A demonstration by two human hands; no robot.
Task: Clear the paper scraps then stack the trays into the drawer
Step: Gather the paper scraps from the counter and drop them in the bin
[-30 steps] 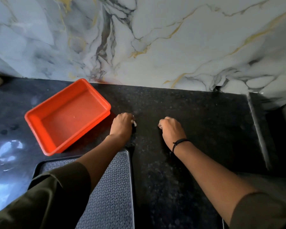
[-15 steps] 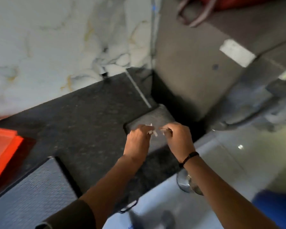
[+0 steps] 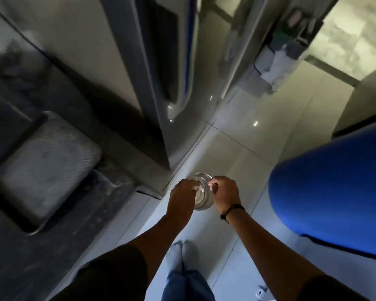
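Hands (image 3: 202,197) over half-hidden round bin (image 3: 201,195)

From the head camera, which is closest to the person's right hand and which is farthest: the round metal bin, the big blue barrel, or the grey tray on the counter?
From the right hand:
1. Round metal bin, directly below, between both hands.
2. Blue barrel, off to its right on the floor.
3. Grey tray, far left on the dark counter, beyond the left hand.
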